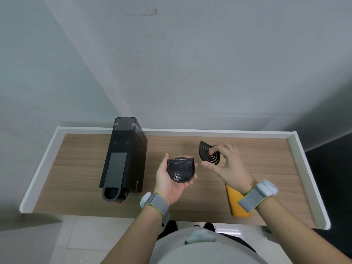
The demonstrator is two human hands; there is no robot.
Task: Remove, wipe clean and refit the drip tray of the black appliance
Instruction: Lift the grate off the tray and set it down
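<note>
I am cradling the tray [181,170] in my left hand [171,180] above the worktop [80,168], beside the appliance [122,159]; my right hand [226,164] is pinching its grille [206,152] near a yellow cloth [236,201].

We look down at a wood-grain table [80,168] with a raised white rim [190,131], pushed into a corner. Pale grey walls [209,63] meet behind it, scuffed in places. Glossy white floor tiles [85,241] show below the near edge.
</note>
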